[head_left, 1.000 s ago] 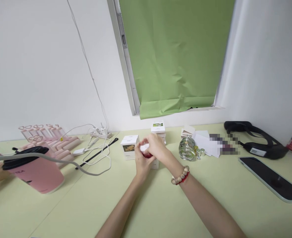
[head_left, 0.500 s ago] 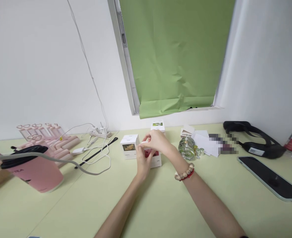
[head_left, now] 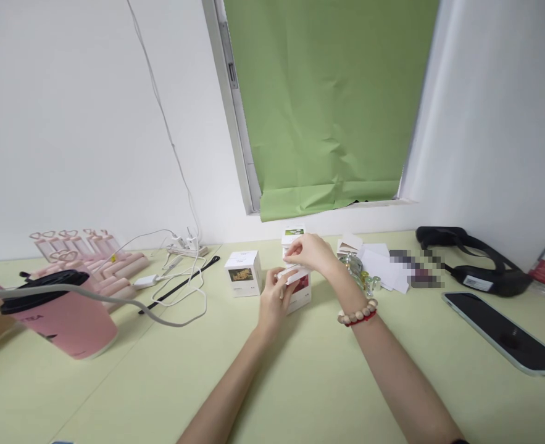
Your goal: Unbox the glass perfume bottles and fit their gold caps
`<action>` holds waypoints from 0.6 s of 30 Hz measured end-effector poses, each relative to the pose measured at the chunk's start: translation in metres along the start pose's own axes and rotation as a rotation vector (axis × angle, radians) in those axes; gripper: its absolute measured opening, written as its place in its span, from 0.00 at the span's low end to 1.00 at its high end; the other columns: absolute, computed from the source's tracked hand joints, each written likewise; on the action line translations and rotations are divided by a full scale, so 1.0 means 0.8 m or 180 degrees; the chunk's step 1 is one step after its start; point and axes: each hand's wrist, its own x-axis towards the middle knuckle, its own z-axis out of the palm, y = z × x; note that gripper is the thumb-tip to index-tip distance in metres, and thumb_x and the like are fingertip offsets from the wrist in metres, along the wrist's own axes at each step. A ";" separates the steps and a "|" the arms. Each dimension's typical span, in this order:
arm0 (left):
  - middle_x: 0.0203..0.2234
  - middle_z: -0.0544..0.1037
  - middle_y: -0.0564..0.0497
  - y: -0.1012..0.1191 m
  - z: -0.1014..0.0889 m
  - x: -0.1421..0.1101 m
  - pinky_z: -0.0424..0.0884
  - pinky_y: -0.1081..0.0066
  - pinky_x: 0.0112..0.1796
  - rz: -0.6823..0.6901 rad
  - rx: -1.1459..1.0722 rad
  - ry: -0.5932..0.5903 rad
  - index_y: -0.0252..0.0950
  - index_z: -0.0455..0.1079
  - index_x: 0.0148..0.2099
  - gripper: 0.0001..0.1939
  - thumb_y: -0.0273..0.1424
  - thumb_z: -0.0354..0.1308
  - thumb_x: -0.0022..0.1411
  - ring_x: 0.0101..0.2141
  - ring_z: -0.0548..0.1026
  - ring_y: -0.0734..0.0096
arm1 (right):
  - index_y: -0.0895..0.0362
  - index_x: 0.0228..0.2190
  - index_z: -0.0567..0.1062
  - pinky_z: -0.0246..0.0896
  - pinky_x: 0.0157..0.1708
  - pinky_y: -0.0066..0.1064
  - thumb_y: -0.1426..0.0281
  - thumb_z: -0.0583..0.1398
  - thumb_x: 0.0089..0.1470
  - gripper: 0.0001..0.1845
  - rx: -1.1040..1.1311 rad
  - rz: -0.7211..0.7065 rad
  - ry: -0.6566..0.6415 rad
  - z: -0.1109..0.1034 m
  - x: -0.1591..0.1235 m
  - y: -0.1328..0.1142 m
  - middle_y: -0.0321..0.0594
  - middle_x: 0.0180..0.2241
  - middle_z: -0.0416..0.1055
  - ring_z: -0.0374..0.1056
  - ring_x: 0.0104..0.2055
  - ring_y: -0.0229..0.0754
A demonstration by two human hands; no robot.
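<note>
Toward the far edge of the table, the left hand curls around a red-pictured white box; the right hand bunches its fingers at the box's top, grip unclear.

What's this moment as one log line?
left hand: holding red-picture box | right hand: at its top | yellow-flower box: at left

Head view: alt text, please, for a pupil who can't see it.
A left hand holds a white box, the right hand near its top, at a green table. Another box stands left of it; a phone lies far right.
</note>
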 end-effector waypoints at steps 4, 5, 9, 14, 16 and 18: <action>0.41 0.65 0.48 0.000 -0.001 0.000 0.69 0.73 0.33 0.0073 0.0140 -0.0003 0.42 0.67 0.45 0.11 0.33 0.48 0.62 0.33 0.70 0.74 | 0.51 0.22 0.78 0.53 0.23 0.23 0.70 0.61 0.40 0.05 -0.0062 0.0028 -0.0486 0.004 -0.002 -0.001 0.32 0.24 0.75 0.68 0.27 0.35; 0.41 0.65 0.48 0.001 -0.001 0.000 0.69 0.73 0.33 0.0064 0.0174 -0.0007 0.41 0.67 0.44 0.10 0.33 0.48 0.62 0.33 0.70 0.74 | 0.51 0.22 0.78 0.53 0.23 0.23 0.70 0.60 0.40 0.05 -0.0110 0.0090 -0.0568 0.005 -0.003 -0.002 0.33 0.23 0.75 0.68 0.26 0.35; 0.41 0.65 0.48 0.003 -0.003 0.000 0.69 0.74 0.33 0.0050 0.0251 -0.0040 0.41 0.65 0.45 0.10 0.33 0.48 0.62 0.35 0.71 0.73 | 0.52 0.23 0.78 0.54 0.24 0.24 0.68 0.61 0.40 0.05 -0.0265 0.0299 -0.0671 0.005 -0.002 -0.001 0.35 0.25 0.76 0.69 0.29 0.37; 0.40 0.65 0.49 0.002 -0.004 0.000 0.68 0.75 0.32 0.0053 0.0248 -0.0038 0.41 0.60 0.46 0.10 0.32 0.48 0.62 0.36 0.71 0.73 | 0.50 0.26 0.79 0.56 0.28 0.24 0.70 0.62 0.38 0.08 -0.0490 0.0636 -0.0563 0.001 0.002 0.002 0.36 0.30 0.76 0.70 0.34 0.38; 0.40 0.65 0.49 0.002 -0.003 0.000 0.67 0.75 0.31 0.0055 0.0199 -0.0031 0.41 0.59 0.46 0.09 0.33 0.48 0.62 0.36 0.70 0.73 | 0.49 0.26 0.79 0.57 0.29 0.24 0.69 0.63 0.37 0.08 -0.0520 0.0692 -0.0566 0.000 0.003 0.003 0.35 0.30 0.76 0.70 0.34 0.39; 0.39 0.65 0.49 0.001 -0.002 -0.001 0.67 0.74 0.31 0.0009 0.0105 -0.0023 0.40 0.57 0.45 0.09 0.33 0.48 0.61 0.36 0.70 0.73 | 0.49 0.26 0.79 0.58 0.30 0.24 0.70 0.63 0.36 0.09 -0.0530 0.0708 -0.0557 -0.001 0.003 0.003 0.34 0.31 0.76 0.70 0.35 0.39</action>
